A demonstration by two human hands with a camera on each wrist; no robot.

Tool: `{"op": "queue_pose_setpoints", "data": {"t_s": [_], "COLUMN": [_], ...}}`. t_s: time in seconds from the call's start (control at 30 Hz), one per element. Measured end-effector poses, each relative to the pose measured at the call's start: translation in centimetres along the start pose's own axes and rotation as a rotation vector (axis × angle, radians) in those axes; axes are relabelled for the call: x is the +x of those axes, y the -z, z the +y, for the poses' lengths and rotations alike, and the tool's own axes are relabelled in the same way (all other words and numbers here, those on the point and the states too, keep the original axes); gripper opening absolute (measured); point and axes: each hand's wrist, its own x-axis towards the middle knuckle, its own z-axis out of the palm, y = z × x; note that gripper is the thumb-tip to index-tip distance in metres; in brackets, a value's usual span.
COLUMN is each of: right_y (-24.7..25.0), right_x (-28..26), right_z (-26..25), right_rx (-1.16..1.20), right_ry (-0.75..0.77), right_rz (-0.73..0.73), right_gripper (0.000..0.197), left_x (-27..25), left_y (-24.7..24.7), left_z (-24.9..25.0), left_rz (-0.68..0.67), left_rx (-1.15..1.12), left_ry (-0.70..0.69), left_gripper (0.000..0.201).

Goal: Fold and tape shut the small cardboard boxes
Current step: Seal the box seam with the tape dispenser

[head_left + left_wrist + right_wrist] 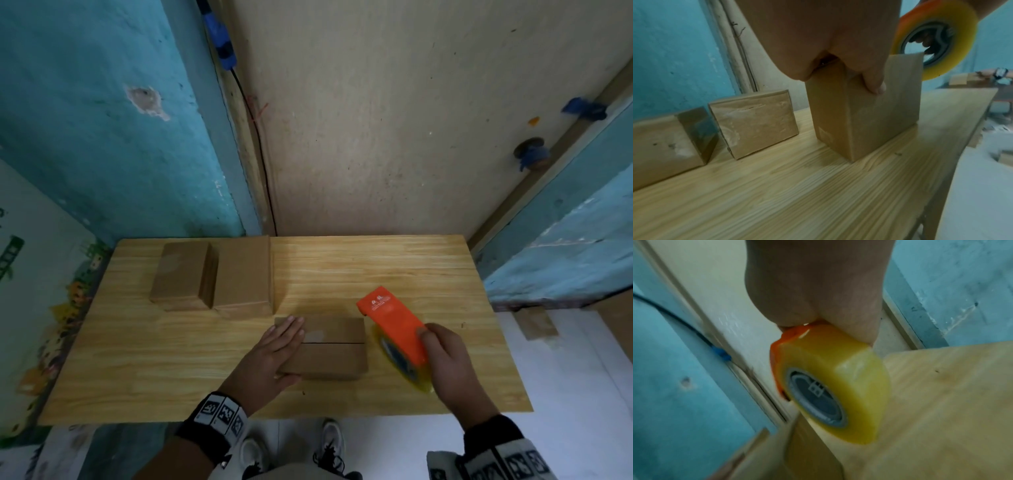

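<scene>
The desk (pixel 171 377) is pale wood-grain board, set in a corner between a chipped teal wall (pixel 85 120) on the left and a beige panel (pixel 394 120) behind, with a black cable (pixel 260 154) running down the seam; white floor shows below and to the right of the desk

Three boxes stand on the desk. The near box (pixel 335 356) sits at the front middle, its top flaps closed along a seam. The left hand (pixel 274 353) lies on the near box's left end, fingers straight across the top and thumb on the front face. Two more boxes, the left box (pixel 181 274) and the middle box (pixel 243 274), stand side by side behind and left of the near box

One tape dispenser (pixel 394 325), orange with a yellowish roll, hangs just right of the near box; the right hand (pixel 448 363) grips it with fingers curled over the orange cover

Only the left wrist view shows glossy tape on the ends of the left box (pixel 668 142) and middle box (pixel 756 123), and fingers through the roll's core. Only the right wrist view shows the roll's (pixel 838 382) grey printed hub
</scene>
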Motion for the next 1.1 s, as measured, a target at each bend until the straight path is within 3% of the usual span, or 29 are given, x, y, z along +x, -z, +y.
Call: {"op": "queue_pose_setpoints", "data": {"t_s": [0.13, 0.27, 0.37, 0.47, 0.63, 0.73, 0.83, 0.93, 1.1], "right_y": [0.8, -0.5, -2.7, -4.6, -7.1, -7.8, -7.9, -8.0, -8.4], "right_x": [0.7, 1.3, 1.9, 2.6, 3.9, 4.2, 4.2, 4.0, 3.7], "right_z": [-4.0, -6.3, -7.2, -8.0, -8.2, -8.0, -8.3, -8.6, -9.2], "right_rx": [-0.015, 0.062, 0.071, 0.076, 0.007, -0.07, -0.119, -0.134, -0.162], "right_ry": [0.154, 0.149, 0.185, 0.194, 0.196, 0.217, 0.221, 0.219, 0.229], "right_rz": [-0.102, -0.253, -0.398, -0.494, -0.565, -0.583, -0.592, -0.585, -0.598], "right_gripper": [0.038, 0.038, 0.049, 0.04, 0.045, 0.046, 0.052, 0.051, 0.045], "left_x": [0.4, 0.3, 0.1, -0.2, -0.8, -0.9, -0.8, -1.0, -1.4], "left_y": [0.1, 0.1, 0.6, 1.7, 3.1, 4.0, 3.9, 4.6, 5.1], "left_z": [-0.1, 0.4, 0.9, 1.8, 2.5, 2.5, 2.0, 1.6, 1.6], "left_rz": [-0.019, -0.028, 0.009, 0.033, -0.019, 0.052, 0.35, 0.513, 0.364], "left_rx": [-0.037, -0.057, -0.181, -0.301, -0.405, -0.681, -1.137, -1.545, -1.702], "left_ry": [0.047, 0.079, 0.089, 0.122, 0.202, 0.263, 0.417, 0.598, 0.718], "left_gripper": [0.092, 0.092, 0.081, 0.061, 0.056, 0.051, 0.026, 0.026, 0.022]}}
